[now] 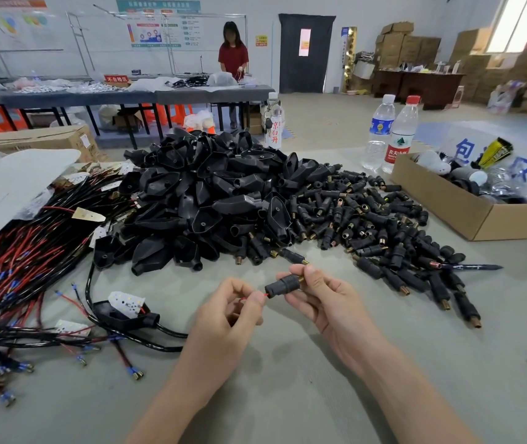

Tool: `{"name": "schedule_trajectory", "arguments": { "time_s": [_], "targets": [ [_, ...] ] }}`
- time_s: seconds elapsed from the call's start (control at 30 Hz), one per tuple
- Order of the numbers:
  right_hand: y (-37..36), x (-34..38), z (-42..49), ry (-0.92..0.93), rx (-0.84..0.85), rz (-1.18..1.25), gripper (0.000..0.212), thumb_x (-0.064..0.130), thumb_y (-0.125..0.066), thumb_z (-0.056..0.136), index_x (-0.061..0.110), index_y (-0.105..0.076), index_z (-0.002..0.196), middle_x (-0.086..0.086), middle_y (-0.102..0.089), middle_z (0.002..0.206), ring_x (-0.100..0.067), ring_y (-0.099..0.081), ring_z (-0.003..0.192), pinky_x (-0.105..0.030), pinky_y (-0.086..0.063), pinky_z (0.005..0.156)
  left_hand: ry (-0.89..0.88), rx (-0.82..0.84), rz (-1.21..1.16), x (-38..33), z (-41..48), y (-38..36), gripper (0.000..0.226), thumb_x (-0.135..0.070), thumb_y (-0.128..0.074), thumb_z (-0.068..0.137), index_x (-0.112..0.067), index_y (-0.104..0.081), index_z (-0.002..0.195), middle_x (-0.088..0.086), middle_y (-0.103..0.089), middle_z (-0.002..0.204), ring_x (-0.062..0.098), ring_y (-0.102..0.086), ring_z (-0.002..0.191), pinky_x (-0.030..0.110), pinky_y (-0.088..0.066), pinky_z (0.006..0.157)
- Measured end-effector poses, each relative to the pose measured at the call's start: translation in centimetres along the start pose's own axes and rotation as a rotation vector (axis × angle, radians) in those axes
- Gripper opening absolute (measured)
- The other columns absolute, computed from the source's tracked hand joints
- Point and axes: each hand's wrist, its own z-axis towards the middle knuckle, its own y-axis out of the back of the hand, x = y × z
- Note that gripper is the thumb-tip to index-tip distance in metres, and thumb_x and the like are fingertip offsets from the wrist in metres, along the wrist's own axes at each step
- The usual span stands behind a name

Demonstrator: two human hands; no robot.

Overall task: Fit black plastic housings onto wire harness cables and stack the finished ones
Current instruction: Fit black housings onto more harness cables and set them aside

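Standing side by side at one o'clock: blue-label bottle point(380, 129), red-cap bottle point(400, 141). Open cardboard box point(467, 216) at two o'clock. Person in red point(233, 59) far off at twelve.

Three bottles stand at the worktop's far edge: one point(272, 123) mid-edge, two point(380, 133) toward the right corner. One open box point(467, 216) sits at the right edge. Two heaps fill the middle, housings point(204, 193) and plugs point(367, 219), each too many to count, as are the harnesses point(25, 251) at the left edge. Of two hands, the left hand point(226, 312) pinches one wire point(266, 295) and the right hand point(323, 299) holds one plug point(283, 285).
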Motion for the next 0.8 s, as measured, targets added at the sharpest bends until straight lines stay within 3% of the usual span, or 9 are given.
{"name": "schedule_trajectory", "arguments": {
  "time_s": [0.1,0.2,0.37,0.53,0.67,0.8],
  "targets": [
    [0.06,0.11,-0.03,0.001,-0.016,0.042,0.033,0.027,-0.060,0.087,0.002,-0.070,0.106,-0.019,-0.074,0.110,-0.017,-0.074,0.082,-0.019,-0.059,0.073,-0.015,0.002,-0.011,-0.08,0.02,0.15,0.014,-0.044,-0.054,0.089,-0.032,-0.060,0.086,-0.003,-0.075,0.094,0.016,-0.070,0.087,0.052,-0.052,0.090],
    [0.02,0.01,-0.09,-0.016,-0.027,0.103,0.027,0.023,-0.062,0.086,0.002,-0.073,0.100,-0.022,-0.074,0.100,-0.020,-0.074,0.079,-0.020,-0.059,0.069,-0.007,-0.021,-0.015,-0.09,0.14,0.17,0.011,-0.040,-0.055,0.089,-0.034,-0.062,0.083,0.001,-0.074,0.087,0.026,-0.068,0.083,0.059,-0.051,0.088],
    [-0.08,-0.01,0.07,0.011,-0.057,0.152,0.024,0.019,-0.062,0.086,0.003,-0.080,0.090,-0.006,-0.062,0.070,-0.019,-0.073,0.074,-0.024,-0.060,0.067,-0.030,-0.020,-0.011,-0.12,0.15,0.23,0.012,-0.041,-0.058,0.087,-0.029,-0.062,0.085,0.004,-0.071,0.078,0.029,-0.065,0.080,0.054,-0.051,0.078],
    [-0.13,-0.09,0.16,0.038,-0.094,0.084,0.024,0.023,-0.062,0.087,0.006,-0.079,0.091,-0.008,-0.061,0.077,-0.019,-0.073,0.072,-0.021,-0.060,0.067,-0.040,-0.035,-0.028,-0.14,0.22,0.19,0.011,-0.040,-0.060,0.085,-0.030,-0.062,0.083,0.007,-0.068,0.075,0.037,-0.062,0.081,0.043,-0.047,0.067],
    [-0.29,-0.17,0.12,0.036,-0.096,0.067,0.024,0.023,-0.061,0.087,0.008,-0.080,0.088,-0.006,-0.061,0.075,-0.018,-0.073,0.073,-0.020,-0.059,0.067,-0.024,-0.043,-0.030,0.07,0.37,0.46,0.011,-0.039,-0.062,0.085,-0.028,-0.063,0.083,0.011,-0.062,0.075,0.038,-0.059,0.078,0.023,-0.049,0.061],
    [-0.77,-0.17,-0.17,0.023,-0.066,0.105,0.025,0.022,-0.061,0.086,0.008,-0.081,0.086,-0.004,-0.063,0.069,-0.017,-0.074,0.076,-0.019,-0.059,0.070,0.020,-0.056,-0.048,0.23,0.55,0.82,0.011,-0.035,-0.062,0.089,-0.026,-0.064,0.083,0.008,-0.063,0.073,0.028,-0.058,0.068,0.017,-0.047,0.053]
  ]
}}
